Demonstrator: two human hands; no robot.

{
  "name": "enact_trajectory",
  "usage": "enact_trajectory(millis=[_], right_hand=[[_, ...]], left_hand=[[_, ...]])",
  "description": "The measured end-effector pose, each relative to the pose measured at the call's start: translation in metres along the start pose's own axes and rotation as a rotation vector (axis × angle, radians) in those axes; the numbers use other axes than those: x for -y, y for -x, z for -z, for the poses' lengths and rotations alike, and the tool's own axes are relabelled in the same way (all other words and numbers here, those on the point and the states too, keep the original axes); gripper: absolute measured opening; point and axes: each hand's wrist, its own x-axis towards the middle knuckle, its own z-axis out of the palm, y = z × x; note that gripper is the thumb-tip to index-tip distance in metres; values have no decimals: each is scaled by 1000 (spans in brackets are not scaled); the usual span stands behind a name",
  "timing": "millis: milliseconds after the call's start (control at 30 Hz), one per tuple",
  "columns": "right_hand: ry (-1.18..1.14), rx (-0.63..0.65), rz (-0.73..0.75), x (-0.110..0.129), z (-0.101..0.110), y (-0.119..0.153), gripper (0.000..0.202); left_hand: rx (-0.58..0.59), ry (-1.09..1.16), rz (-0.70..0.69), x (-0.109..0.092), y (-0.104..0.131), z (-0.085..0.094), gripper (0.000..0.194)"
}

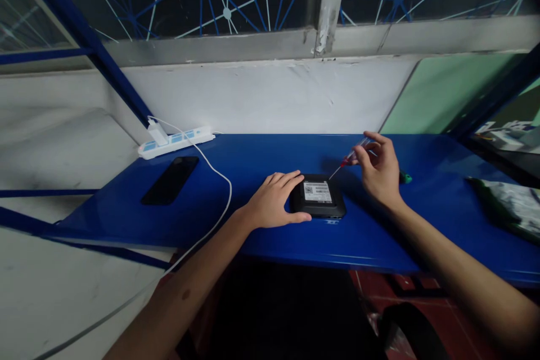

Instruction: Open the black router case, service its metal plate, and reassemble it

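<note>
A small black electronic box (pixel 337 210) lies on the blue table (pixel 253 152), with a white printed label and a QR code on its upper face. Ports show along its near right edge. My left hand (pixel 276 199) grips the box's left side, fingers over the far corner and thumb along the near edge. Pinched in my right hand (pixel 379 171) is a screwdriver (pixel 349 157) with a clear and red handle. It slants down to the left, and its tip is at the box's far right corner; whether it touches a screw is too small to tell.
A black phone (pixel 171 180) lies at left below a white power strip (pixel 177 142) with a plugged-in charger. Its white cable (pixel 230 191) crosses the table left of my left arm. A small green object (pixel 405 178) sits behind my right hand; a silvery bag (pixel 512 202) lies far right.
</note>
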Motion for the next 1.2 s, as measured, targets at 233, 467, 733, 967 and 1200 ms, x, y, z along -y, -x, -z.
enact_trajectory(millis=[233,467,733,967,1200], right_hand=[[-56,48,18,4,-7,1,41],[-55,-27,56,2,-9,-6,29],[-122,18,1,2,-9,-3,29],[-93,-6,50,3,-10,-3,30],[-116,64,-33,9,-9,1,34]], left_hand=[[-1,-6,0,-2,0,2,96],[2,-6,9,0,-1,2,96],[-7,-9,-7,1,-1,1,95],[-21,-9,-9,0,-2,0,95],[-14,-15,-4,0,-1,0,96]])
